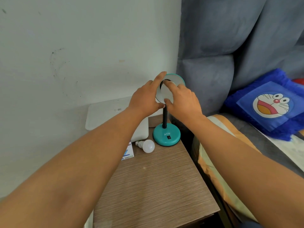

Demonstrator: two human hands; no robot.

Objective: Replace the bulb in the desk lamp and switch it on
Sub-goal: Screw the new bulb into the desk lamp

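Observation:
A teal desk lamp with a round base [166,136] and a black flexible neck [165,117] stands at the back of a wooden bedside table [153,186]. Its shade [176,79] faces me. My left hand [145,97] grips the shade's left rim. The fingers of my right hand [182,99] are closed around a white bulb [166,93] sitting in the shade's socket. A second white bulb [146,145] lies on its side on the table, left of the base. A black switch [169,137] sits on the base's front.
A bulb carton [128,153] lies partly under my left forearm. A white flat device [107,116] rests behind it against the wall. To the right, a bed with a grey padded headboard [207,83] and a blue cartoon cushion [269,104] adjoins the table.

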